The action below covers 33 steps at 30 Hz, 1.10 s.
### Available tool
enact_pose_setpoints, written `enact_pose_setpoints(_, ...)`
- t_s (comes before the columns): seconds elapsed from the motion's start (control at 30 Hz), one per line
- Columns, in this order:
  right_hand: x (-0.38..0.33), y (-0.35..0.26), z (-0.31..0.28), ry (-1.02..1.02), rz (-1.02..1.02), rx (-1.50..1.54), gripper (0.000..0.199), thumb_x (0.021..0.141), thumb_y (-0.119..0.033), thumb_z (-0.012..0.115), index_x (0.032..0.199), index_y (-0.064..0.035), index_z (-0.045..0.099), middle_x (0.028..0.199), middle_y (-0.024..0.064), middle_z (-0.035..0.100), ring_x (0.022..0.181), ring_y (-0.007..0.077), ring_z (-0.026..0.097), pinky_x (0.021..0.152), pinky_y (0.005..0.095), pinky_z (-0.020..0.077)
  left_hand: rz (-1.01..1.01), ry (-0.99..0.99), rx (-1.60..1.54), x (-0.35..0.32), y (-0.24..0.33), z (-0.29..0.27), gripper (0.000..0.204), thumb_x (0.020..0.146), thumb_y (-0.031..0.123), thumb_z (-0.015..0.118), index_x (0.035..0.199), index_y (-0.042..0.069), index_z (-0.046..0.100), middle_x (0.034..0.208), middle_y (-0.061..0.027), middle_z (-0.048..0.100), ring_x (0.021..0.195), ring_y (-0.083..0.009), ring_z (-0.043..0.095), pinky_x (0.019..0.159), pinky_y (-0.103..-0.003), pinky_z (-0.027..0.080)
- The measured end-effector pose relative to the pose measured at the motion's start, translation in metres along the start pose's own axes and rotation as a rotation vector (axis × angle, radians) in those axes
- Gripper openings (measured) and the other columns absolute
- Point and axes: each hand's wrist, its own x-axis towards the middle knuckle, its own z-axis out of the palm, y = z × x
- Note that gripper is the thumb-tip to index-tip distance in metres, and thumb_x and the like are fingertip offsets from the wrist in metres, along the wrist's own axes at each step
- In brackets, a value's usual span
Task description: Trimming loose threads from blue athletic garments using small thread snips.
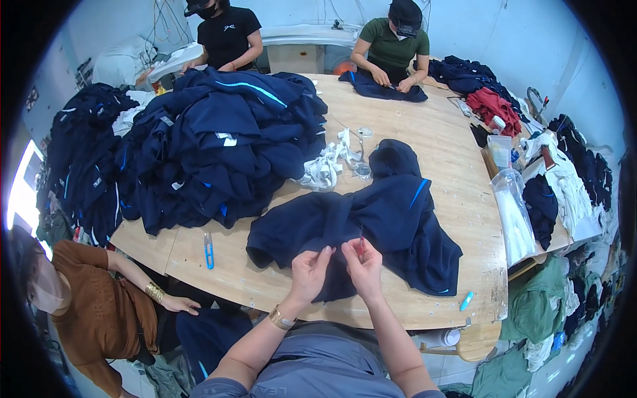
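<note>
Soft navy garment (393, 217) is lying rumpled on wood-grain bench (458, 192) | left hand (309, 273) is pressing fingers (323, 255) together, contents indiscernible | right hand (365, 266) is pinching slim red tool (361, 247) above cloth

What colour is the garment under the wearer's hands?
Mostly dark blue; head view shows the garment best.

Two bare hands (310, 272) (363, 266) and three co-workers (229, 36) (391, 54) (99, 298) are seen. One pair of blue snips (209, 253), one turquoise tool (467, 301), one red tool (361, 247) and two gold bracelets (281, 318) (155, 292) are counted; the piled navy garments (212, 142) cannot be.
</note>
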Motion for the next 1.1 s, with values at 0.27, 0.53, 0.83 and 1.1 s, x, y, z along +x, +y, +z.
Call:
enact_pose_setpoints(0.27,0.002,0.012,-0.015,-0.037,-0.120,-0.288,0.025,0.085,-0.020,0.064,0.075,-0.0030,0.049,0.057,-0.0027,0.044,0.053,0.0046,0.037,0.048,0.0211,0.0304,-0.428,-0.038,-0.892,0.009,0.004,-0.008,0.017,0.091,0.011,0.052,0.081,0.000,0.061,0.085,-0.0070,0.063,0.080,-0.0122,0.059,0.086,-0.036,0.050)
enact_pose_setpoints(0.53,0.005,0.003,-0.013,0.002,-0.432,-0.930,0.039,0.082,-0.042,0.061,0.074,-0.0057,0.050,0.057,0.0089,0.056,0.049,0.0284,0.056,0.043,0.0349,0.0398,-0.424,-0.078,-0.863,0.010,0.003,-0.011,0.018,0.092,0.013,0.051,0.087,-0.001,0.061,0.094,-0.0107,0.064,0.087,-0.0165,0.061,0.084,-0.034,0.049)
enact_pose_setpoints(0.83,0.010,0.002,-0.015,-0.015,-0.523,-1.029,0.037,0.080,-0.041,0.063,0.072,-0.0069,0.050,0.062,0.0076,0.057,0.050,0.0243,0.057,0.042,0.0328,0.0398,-0.369,-0.119,-0.813,0.008,0.002,-0.010,0.022,0.093,0.014,0.049,0.094,-0.005,0.061,0.096,-0.0123,0.064,0.087,-0.0171,0.061,0.083,-0.032,0.049)
enact_pose_setpoints(1.1,0.005,-0.004,-0.013,-0.041,-0.446,-0.814,0.033,0.081,-0.036,0.064,0.073,-0.0063,0.051,0.059,0.0084,0.055,0.049,0.0249,0.056,0.043,0.0329,0.0401,-0.345,-0.136,-0.803,0.007,0.002,-0.010,0.021,0.093,0.013,0.050,0.092,-0.004,0.062,0.093,-0.0113,0.065,0.086,-0.0160,0.061,0.081,-0.031,0.050)
